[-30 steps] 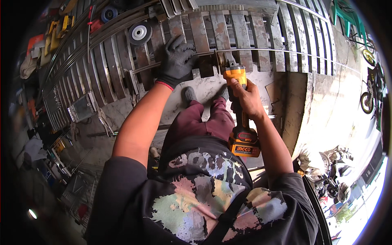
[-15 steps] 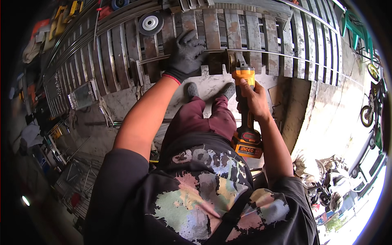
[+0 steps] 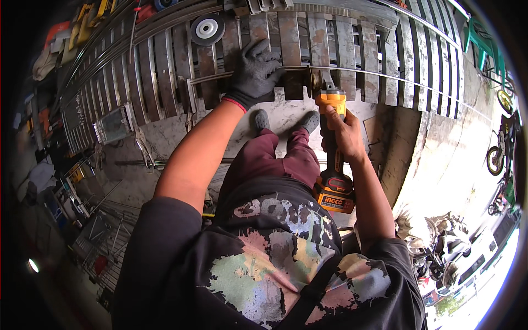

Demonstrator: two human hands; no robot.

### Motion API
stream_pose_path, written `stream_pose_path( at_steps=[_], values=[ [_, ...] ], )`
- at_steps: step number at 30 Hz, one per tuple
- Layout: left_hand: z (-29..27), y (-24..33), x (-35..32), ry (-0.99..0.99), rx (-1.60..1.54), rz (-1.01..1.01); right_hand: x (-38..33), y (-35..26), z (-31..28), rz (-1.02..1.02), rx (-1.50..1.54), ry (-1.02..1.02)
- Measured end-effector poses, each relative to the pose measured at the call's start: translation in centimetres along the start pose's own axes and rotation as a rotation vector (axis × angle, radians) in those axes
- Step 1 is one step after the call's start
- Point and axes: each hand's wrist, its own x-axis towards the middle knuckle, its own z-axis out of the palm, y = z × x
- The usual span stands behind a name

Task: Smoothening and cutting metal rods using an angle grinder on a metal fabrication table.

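A thin metal rod (image 3: 366,71) runs left to right across a slatted steel workbench (image 3: 289,38). My left hand (image 3: 254,77), in a dark grey glove with a red cuff, lies over the rod and holds it, with its fingers partly bent. My bare right hand (image 3: 346,132) is wrapped round the body of a yellow and black cordless angle grinder (image 3: 331,100). The grinder's disc (image 3: 314,82) stands on edge at the rod, just right of my gloved fingers; whether it touches the rod I cannot tell.
A loose grinding disc (image 3: 207,30) with a white hub lies on the slats. Locking pliers (image 3: 144,147) hang from the bench's near edge at left. A green plastic chair (image 3: 484,47) and motorbikes stand at right. My feet (image 3: 261,121) are below the bench edge.
The whole view has shifted slightly. Both hands, the grinder and the rod keep nearly the same places relative to each other.
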Motion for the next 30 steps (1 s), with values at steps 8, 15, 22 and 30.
stream_pose_path(
  at_steps=[8, 15, 22, 30],
  values=[
    [-0.1, 0.3, -0.1, 0.091, 0.01, 0.037, -0.9, -1.6, 0.6, 0.029, 0.045, 0.022],
    [0.3, -0.2, -0.4, 0.082, 0.019, 0.046, -1.0, -1.8, 0.7, 0.063, 0.046, 0.032],
    [0.3, -0.1, -0.4, 0.083, -0.003, 0.05, 0.2, -0.2, 0.0, -0.026, 0.004, 0.008],
    [0.6, -0.4, -0.8, 0.062, -0.008, 0.032, 0.2, -0.5, 0.4, -0.043, 0.032, 0.021]
  ],
)
